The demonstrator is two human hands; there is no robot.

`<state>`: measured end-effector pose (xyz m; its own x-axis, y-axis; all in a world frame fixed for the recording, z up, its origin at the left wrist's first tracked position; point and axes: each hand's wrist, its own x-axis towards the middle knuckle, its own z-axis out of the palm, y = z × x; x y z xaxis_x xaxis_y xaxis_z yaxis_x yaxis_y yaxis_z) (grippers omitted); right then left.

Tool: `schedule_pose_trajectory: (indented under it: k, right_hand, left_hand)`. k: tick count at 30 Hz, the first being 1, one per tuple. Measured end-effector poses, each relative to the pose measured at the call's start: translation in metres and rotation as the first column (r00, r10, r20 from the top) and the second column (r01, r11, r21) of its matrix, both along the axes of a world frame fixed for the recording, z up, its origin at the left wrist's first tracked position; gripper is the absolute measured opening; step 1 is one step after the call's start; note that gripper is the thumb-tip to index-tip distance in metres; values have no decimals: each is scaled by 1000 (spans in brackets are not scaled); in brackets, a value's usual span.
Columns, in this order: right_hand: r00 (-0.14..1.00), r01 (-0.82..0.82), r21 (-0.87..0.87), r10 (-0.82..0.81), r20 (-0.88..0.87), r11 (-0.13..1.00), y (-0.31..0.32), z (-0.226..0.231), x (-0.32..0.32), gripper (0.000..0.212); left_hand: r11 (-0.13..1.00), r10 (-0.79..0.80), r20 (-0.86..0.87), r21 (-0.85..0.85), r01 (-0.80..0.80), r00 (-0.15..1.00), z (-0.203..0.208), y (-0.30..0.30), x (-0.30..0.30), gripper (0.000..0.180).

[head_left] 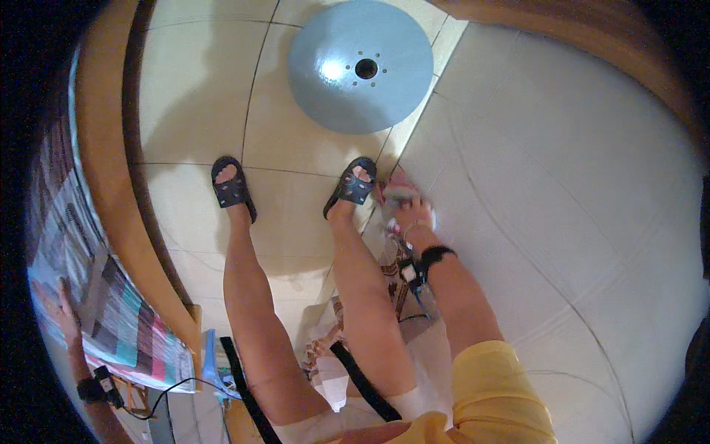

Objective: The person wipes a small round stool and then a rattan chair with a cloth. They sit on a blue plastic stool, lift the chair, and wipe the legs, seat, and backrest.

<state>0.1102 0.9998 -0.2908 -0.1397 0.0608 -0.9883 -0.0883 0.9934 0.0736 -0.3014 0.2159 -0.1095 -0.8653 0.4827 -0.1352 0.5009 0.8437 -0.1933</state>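
At the far left, my left hand (62,305) is at the striped bedspread (137,314), fingers apart and nothing seen in them. Whether it presses on the fabric or hovers just above, I cannot tell. Low beside my right foot, my right hand (414,216) is blurred, its fingers bent around a crumpled pink and pale cloth-like thing (399,186). The exact kind of that thing is not clear. Behind my right leg, a brown-and-white patterned fabric or bag (393,259) partly shows.
A round blue-grey disc with a central hole (318,92), perhaps a stand base, lies ahead on the tiled floor (192,89). A wooden bed edge (111,163) runs along the left. A large pale surface (547,200) fills the right. Behind my legs sits a blue plastic object (212,355).
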Motion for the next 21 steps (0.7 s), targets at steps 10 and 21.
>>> schedule_pose_trajectory:
  k: [10, 21]
  right_hand:
    - [880, 474, 309, -440, -177, 824, -61, 249, 28, 34]
    - [361, 902, 228, -352, -863, 366, -92, 563, 73, 46]
  left_hand:
    - [947, 292, -5, -140, -290, 956, -31, 93, 13, 92]
    - [939, 79, 910, 69, -336, 407, 49, 82, -35, 53]
